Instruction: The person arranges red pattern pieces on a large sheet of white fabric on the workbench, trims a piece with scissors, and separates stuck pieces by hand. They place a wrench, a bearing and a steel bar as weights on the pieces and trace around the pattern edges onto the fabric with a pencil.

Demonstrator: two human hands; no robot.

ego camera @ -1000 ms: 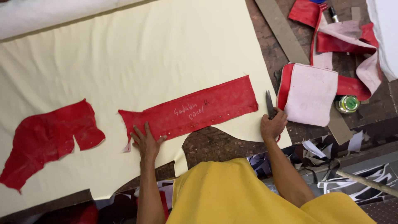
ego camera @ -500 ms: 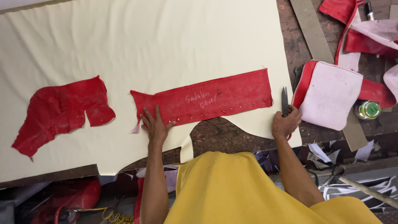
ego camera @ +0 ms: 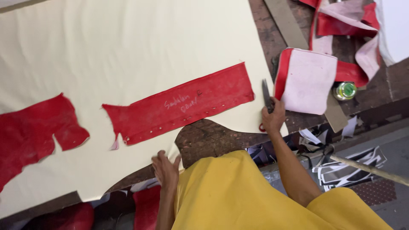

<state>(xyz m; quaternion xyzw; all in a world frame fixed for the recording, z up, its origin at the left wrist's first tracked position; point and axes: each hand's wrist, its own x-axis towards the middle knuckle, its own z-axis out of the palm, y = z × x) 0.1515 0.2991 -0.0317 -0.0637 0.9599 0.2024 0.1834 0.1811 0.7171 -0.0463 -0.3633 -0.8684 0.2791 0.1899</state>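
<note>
Looking down over my yellow shirt, I see the brown table nearly covered by a big cream sheet, with clutter crowding its right end: a folded red-and-pale piece lies just beside my right hand, a green-capped small bottle stands next to it, a long flat strip runs past, and more red and pale scraps are heaped at the far corner. A ragged red scrap lies on the sheet off to the left. My right hand is closed around a pair of scissors, blades pointing away from me at the sheet's right edge. My left hand rests open, fingers spread, on the sheet's near edge. The long red strip lies flat on the sheet between my hands, slanting up toward the right, with chalk writing on it, small holes along its near edge and a torn left end.
</note>
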